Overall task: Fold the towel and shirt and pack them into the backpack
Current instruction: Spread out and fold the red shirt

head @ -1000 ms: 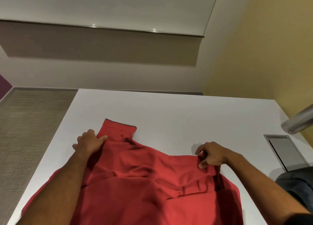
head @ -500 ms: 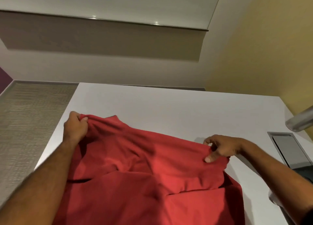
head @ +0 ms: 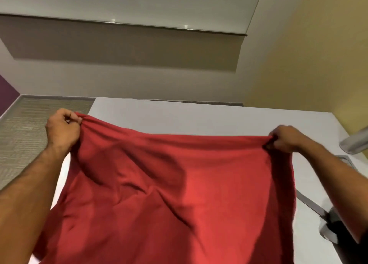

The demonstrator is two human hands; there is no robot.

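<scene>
Shirt (head: 171, 194), red: held up over the white surface (head: 179, 116), top edge stretched taut between the two grips, cloth hanging below them toward the viewer (lower part runs out of view). Left hand (head: 62, 131): grip closed, pinching the bunched left corner. Right hand (head: 283, 138): grip closed on the right corner. Dark item (head: 336, 226) below the right grip, partly hidden by the forearm; cannot tell what.

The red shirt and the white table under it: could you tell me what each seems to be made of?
Red shirt: a soft, matte knit, probably cotton jersey; it sags and creases in loose folds between the left hand and right hand pinching its top edge.
White table: a smooth, hard top, likely laminate; flat, even, with a faint sheen. The core is not visible.
</scene>
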